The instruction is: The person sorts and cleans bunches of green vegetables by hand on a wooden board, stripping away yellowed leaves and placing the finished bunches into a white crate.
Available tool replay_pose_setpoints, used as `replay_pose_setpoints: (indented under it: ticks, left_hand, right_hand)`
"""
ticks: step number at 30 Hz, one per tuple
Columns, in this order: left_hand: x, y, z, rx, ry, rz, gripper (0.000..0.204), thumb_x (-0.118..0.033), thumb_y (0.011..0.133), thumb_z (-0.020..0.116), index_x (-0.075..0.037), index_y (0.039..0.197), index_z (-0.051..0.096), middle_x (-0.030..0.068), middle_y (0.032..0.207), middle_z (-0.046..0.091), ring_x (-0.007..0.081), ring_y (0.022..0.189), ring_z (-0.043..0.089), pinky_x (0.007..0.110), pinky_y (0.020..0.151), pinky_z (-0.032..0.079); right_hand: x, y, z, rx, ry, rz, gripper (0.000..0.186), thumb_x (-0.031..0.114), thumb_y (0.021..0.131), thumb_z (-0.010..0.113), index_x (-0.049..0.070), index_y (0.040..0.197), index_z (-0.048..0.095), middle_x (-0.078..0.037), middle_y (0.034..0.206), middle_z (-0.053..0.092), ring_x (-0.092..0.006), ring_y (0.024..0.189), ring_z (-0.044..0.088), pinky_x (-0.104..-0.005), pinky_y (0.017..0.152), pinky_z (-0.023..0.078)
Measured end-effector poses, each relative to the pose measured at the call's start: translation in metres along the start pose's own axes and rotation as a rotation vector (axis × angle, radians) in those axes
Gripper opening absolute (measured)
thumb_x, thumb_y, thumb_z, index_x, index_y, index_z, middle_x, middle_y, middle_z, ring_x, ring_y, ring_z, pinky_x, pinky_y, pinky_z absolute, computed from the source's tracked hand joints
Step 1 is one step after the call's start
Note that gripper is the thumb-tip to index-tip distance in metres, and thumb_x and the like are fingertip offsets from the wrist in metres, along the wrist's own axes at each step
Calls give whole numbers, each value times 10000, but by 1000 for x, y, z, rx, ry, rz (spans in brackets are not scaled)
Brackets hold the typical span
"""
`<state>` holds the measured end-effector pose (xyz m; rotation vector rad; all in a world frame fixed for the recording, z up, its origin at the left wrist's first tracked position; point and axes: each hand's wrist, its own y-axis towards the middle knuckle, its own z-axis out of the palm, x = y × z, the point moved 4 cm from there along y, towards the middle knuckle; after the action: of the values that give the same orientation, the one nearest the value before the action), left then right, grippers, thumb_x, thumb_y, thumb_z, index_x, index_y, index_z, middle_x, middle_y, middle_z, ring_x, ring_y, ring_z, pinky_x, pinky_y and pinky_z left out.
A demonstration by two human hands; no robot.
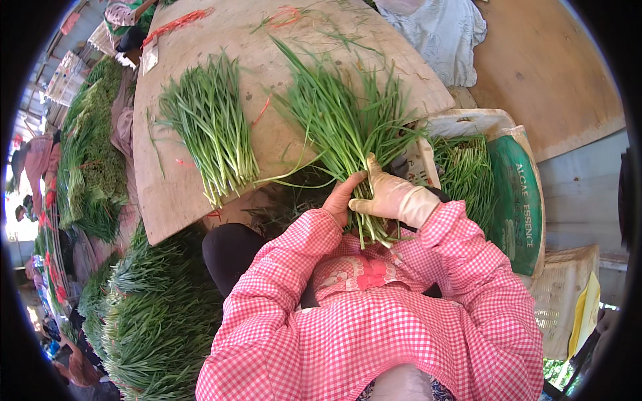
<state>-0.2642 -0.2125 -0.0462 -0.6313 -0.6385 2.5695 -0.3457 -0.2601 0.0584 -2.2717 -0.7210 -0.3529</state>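
Observation:
A loose bunch of garlic chives [334, 127] is gripped by both hands near its pale stem ends, its leaves fanning out over the table edge. My left hand [344, 198], bare, is closed round the stems from the left. On the right side my right hand [391, 194], in a pale glove, wraps the same stems, its thumb along the top. The cut ends stick out below the hands, toward my lap. Some long leaves stray left from the bunch. Left of it, another bunch of chives [217, 123] lies flat on the wooden board [180, 194], stems toward me.
Red ties [177, 25] and loose leaves lie at the board's far side. At right stands a crate [518, 200] with chives inside. Large heaps of chives [154, 314] fill the lower left, with another heap [93, 154] beyond. A pale cloth [438, 33] hangs at the far right.

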Motion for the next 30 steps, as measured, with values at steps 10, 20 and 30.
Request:
replay_pose_setpoints:
  ticks: [10, 20, 30]
  left_hand:
    - [-7, -5, 4, -11, 159, 169, 437, -264, 814, 621, -78, 1183, 476, 120, 1028, 604, 213, 996, 555, 389, 860, 469]
    - [20, 66, -83, -430, 286, -337, 595, -289, 719, 735, -62, 1207, 481, 79, 1213, 531, 200, 1104, 469, 340, 952, 359]
    - [-6, -8, -3, 85, -37, -18, 348, -281, 811, 607, -20, 1034, 549, 141, 890, 640, 260, 770, 635, 417, 721, 535]
  right_hand:
    - [49, -5, -40, -486, -340, -327, 586, 353, 815, 565, 28, 1269, 388, -209, 1148, 535, -275, 931, 597, -389, 780, 477]
    - [111, 94, 38, -212, -479, -386, 203, 207, 848, 484, 77, 935, 614, -140, 846, 649, -300, 745, 640, -408, 617, 504]
    - [43, -29, -162, -876, 778, -657, 252, 270, 916, 472, 58, 934, 607, 56, 670, 456, -27, 511, 321, -167, 484, 298]
